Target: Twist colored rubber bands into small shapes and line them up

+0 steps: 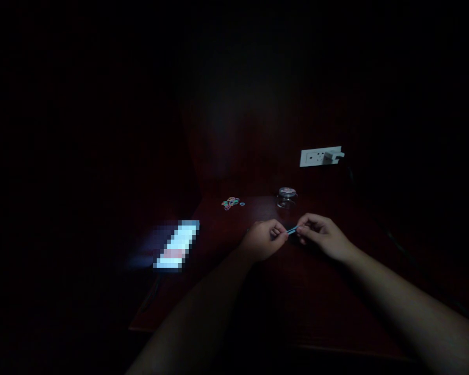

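Observation:
A small light-blue elastic band [292, 230] is stretched between my two hands above a dark reddish table. My left hand [264, 239] pinches its left end between thumb and forefinger. At the other end, the fingertips of my right hand [325, 235] are closed on the band. Beyond my hands stands a small clear round jar [286, 202] with its lid [287, 191] on top. To the left of the jar lies a little pile of coloured elastic bands [230, 202], with one blue band [242, 204] just apart from it.
On the left, a lit phone-like screen [177, 246], pixelated, glows near the table's edge. A white wall socket [310, 157] with a plug [333, 155] in it is at the back right, a dark cable trailing down. The table's front edge [328, 350] is faintly visible; the surroundings are very dark.

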`<action>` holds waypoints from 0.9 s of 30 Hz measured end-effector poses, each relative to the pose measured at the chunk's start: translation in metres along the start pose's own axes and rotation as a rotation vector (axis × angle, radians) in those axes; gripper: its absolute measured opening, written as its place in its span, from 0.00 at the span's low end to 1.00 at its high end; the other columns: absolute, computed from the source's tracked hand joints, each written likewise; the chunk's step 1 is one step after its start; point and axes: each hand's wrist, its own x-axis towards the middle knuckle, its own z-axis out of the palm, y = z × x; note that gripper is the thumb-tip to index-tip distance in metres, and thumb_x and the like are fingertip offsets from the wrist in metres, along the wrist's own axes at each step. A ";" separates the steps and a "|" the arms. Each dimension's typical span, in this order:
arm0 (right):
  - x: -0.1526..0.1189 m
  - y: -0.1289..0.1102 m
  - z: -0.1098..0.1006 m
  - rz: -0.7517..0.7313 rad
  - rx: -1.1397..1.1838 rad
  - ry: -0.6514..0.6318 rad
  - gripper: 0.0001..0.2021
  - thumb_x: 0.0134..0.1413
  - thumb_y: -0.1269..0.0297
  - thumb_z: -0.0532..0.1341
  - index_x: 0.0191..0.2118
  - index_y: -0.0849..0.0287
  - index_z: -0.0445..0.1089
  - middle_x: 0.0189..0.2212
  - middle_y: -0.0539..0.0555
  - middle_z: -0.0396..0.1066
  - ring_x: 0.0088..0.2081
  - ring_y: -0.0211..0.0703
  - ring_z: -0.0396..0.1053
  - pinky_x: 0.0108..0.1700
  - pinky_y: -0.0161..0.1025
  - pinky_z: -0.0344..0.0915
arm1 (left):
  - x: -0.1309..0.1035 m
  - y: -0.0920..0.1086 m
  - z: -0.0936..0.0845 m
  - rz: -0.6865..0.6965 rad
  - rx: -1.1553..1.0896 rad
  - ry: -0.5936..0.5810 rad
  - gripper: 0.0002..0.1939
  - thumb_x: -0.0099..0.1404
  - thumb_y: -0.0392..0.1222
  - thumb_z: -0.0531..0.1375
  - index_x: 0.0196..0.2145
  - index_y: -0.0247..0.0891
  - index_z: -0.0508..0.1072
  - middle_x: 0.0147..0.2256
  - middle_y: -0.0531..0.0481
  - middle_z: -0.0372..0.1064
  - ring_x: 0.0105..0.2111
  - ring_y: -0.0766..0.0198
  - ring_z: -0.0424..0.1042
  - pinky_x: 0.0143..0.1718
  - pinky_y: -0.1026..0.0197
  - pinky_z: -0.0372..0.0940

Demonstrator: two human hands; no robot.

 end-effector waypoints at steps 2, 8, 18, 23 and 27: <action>0.000 0.000 0.000 0.003 0.013 -0.008 0.12 0.43 0.57 0.59 0.27 0.61 0.61 0.17 0.49 0.63 0.19 0.33 0.61 0.21 0.31 0.55 | 0.000 0.001 0.000 0.006 -0.009 -0.016 0.08 0.55 0.40 0.53 0.30 0.33 0.68 0.27 0.50 0.69 0.25 0.72 0.64 0.27 0.69 0.60; -0.002 -0.004 0.003 -0.015 -0.015 -0.011 0.11 0.44 0.58 0.58 0.28 0.61 0.62 0.17 0.48 0.63 0.19 0.33 0.61 0.21 0.31 0.55 | 0.000 0.002 -0.001 -0.001 0.002 -0.011 0.08 0.55 0.40 0.53 0.30 0.33 0.68 0.28 0.50 0.69 0.25 0.72 0.65 0.27 0.69 0.60; 0.002 -0.004 0.000 -0.009 0.077 -0.004 0.11 0.46 0.58 0.57 0.28 0.62 0.60 0.21 0.49 0.64 0.19 0.31 0.61 0.22 0.30 0.56 | 0.000 -0.004 -0.009 -0.006 0.052 0.031 0.09 0.55 0.41 0.54 0.30 0.33 0.68 0.26 0.51 0.68 0.24 0.72 0.64 0.26 0.70 0.60; 0.002 0.000 0.008 0.092 0.025 -0.135 0.12 0.45 0.57 0.57 0.27 0.63 0.62 0.18 0.48 0.63 0.18 0.31 0.60 0.20 0.30 0.56 | 0.000 0.003 -0.005 0.033 0.092 -0.006 0.08 0.54 0.41 0.54 0.29 0.33 0.68 0.26 0.51 0.68 0.25 0.72 0.65 0.27 0.69 0.60; 0.001 0.002 0.009 0.102 0.013 -0.181 0.12 0.45 0.58 0.57 0.26 0.64 0.62 0.18 0.49 0.64 0.18 0.31 0.60 0.20 0.29 0.57 | 0.000 0.002 -0.005 0.046 0.115 -0.013 0.07 0.54 0.40 0.54 0.29 0.34 0.68 0.26 0.51 0.68 0.25 0.71 0.66 0.27 0.69 0.61</action>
